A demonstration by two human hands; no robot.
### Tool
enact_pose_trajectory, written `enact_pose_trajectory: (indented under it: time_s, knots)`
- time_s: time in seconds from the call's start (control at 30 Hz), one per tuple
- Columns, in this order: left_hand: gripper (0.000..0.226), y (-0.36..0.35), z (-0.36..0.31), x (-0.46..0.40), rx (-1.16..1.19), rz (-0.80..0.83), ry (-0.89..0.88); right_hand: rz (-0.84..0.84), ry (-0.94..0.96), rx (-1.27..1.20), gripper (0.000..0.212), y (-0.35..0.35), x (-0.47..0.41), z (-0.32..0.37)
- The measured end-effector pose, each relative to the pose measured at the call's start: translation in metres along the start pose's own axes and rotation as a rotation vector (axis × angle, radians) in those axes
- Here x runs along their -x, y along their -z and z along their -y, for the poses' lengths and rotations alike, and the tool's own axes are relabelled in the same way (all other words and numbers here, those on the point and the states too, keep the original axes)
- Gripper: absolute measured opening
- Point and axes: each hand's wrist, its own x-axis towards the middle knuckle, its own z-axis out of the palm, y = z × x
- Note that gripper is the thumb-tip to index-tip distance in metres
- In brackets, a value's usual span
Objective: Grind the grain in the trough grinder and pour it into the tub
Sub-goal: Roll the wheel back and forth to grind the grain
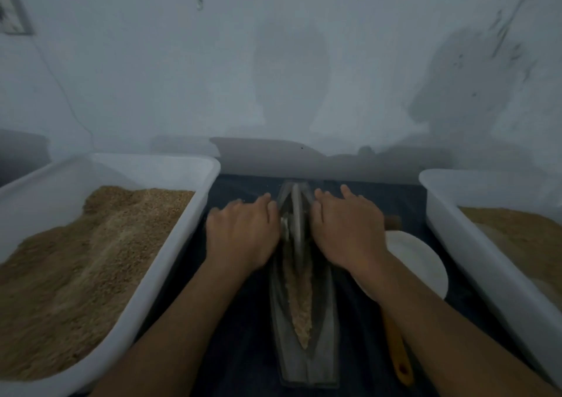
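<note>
A long metal trough grinder (pixel 325 329) lies lengthwise on the dark cloth in front of me, with pale crushed grain (pixel 299 299) in its near half. A metal grinding wheel (pixel 296 214) stands upright in the far half of the trough. My left hand (pixel 243 232) lies over the axle on the wheel's left side, fingers stretched forward. My right hand (pixel 346 229) lies over the axle on the right side in the same way. The axle handles are hidden under my palms.
A white tub (pixel 170 244) of brown grain sits on the left. Another white tub (pixel 474 253) with grain sits on the right. A white round dish (pixel 419 262) and a yellow-handled tool (pixel 398 357) lie right of the trough. A grey wall rises close behind.
</note>
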Motion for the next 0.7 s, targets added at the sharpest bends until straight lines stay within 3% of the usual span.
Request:
enact_pose_trajectory:
  time_s: [0.1,0.23,0.33,0.4,0.53,0.7]
  knots:
    - [0.034,-0.007,-0.001,-0.048,0.029,0.050,0.064,0.059,-0.110,-0.026,0.061,-0.003,-0.044,-0.002]
    - [0.025,-0.004,-0.001,-0.055,-0.010,0.055,0.021,0.057,-0.150,-0.004,0.057,-0.003,-0.049,0.000]
    - [0.028,0.010,-0.007,-0.004,-0.024,-0.038,-0.053,0.027,-0.069,-0.016,0.059,-0.001,-0.008,-0.002]
    - [0.043,0.017,-0.003,0.035,0.053,-0.067,-0.100,-0.018,0.020,-0.018,0.063,0.004,0.032,-0.003]
    - [0.048,0.021,0.014,0.086,0.164,-0.237,-0.161,-0.219,0.138,-0.032,0.062,0.016,0.093,-0.005]
    - [0.045,0.024,0.008,0.062,0.100,-0.121,-0.140,-0.151,0.125,-0.020,0.065,0.011,0.065,0.000]
